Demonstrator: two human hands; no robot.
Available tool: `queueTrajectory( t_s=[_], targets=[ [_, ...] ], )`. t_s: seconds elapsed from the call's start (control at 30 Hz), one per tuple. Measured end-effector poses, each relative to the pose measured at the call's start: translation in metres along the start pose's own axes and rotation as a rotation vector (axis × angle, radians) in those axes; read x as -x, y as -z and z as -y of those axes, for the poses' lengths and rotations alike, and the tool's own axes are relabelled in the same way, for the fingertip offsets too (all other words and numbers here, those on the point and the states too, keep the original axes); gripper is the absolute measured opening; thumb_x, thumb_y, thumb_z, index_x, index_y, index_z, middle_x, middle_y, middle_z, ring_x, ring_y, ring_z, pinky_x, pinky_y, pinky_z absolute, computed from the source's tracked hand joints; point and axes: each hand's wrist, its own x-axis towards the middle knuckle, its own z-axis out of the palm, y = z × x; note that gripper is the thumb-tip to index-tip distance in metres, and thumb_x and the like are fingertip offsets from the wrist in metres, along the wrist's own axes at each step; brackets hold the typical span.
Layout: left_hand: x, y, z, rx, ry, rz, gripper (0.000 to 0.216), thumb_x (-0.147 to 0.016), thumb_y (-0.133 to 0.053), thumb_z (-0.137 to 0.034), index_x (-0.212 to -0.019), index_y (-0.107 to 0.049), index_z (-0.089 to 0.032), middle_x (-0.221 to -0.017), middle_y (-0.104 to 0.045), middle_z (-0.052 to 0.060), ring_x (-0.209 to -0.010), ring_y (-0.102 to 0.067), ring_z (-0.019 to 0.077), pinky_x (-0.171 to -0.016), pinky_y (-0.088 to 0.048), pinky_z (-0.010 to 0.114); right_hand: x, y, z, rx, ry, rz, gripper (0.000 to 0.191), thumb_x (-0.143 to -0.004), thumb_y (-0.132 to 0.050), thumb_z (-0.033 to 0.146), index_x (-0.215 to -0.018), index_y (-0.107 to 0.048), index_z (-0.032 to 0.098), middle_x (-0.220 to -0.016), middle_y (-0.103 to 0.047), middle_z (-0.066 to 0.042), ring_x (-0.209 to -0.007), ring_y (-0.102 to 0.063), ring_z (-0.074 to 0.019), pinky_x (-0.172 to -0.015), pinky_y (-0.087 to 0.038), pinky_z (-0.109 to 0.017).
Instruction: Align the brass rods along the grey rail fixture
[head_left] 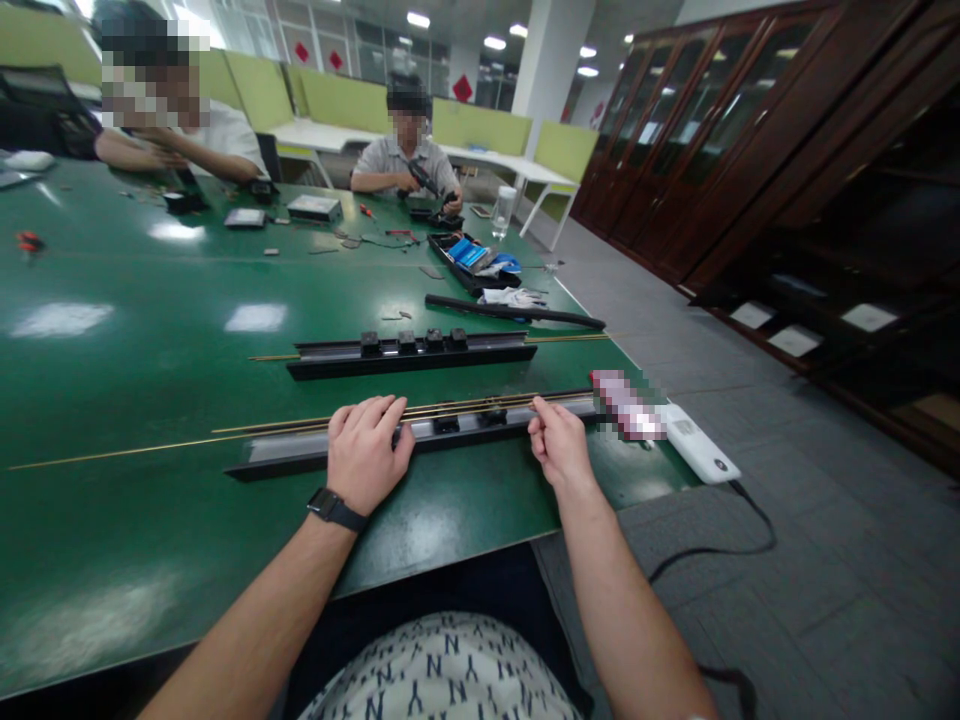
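A long black channel-shaped rail (289, 445) with a pale inner face lies across the green table in front of me. Dark blocks (493, 410) sit along it between my hands, and several thin brass-coloured rods (450, 407) run lengthwise at its far side. My left hand (369, 440), with a watch on its wrist, is wrapped over the rail and rods, its thumb on the near side. My right hand (556, 438) is closed in a pinch at the rods, further right; what lies between its fingertips is hidden.
A second black rail (412, 358) with blocks lies beyond, near a dark strip (517, 312). A phone (628, 405) and a white device (697, 445) with a cable are at the right edge. An open black case (472, 262) stands further back. Two people work at the far side.
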Motion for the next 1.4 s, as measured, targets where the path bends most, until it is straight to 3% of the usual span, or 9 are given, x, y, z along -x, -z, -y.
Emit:
queueTrajectory(
  t_s=[1.4],
  targets=[
    [0.0009, -0.0010, 0.0007, -0.017, -0.019, -0.029, 0.027, -0.101, -0.059, -0.027, -0.123, -0.073, -0.021, -0.124, -0.079, 0.009, -0.116, -0.073, 0.0297, -0.105, -0.041, 0.048, -0.0023, 0.0050, -0.0024, 0.005, 0.007, -0.024, 0.044, -0.076, -0.085, 0.056, -0.081, -0.059, 0.021, -0.050, -0.060, 0.006, -0.028, -0.037, -0.0062, -0.025, -0.018, -0.016]
  ],
)
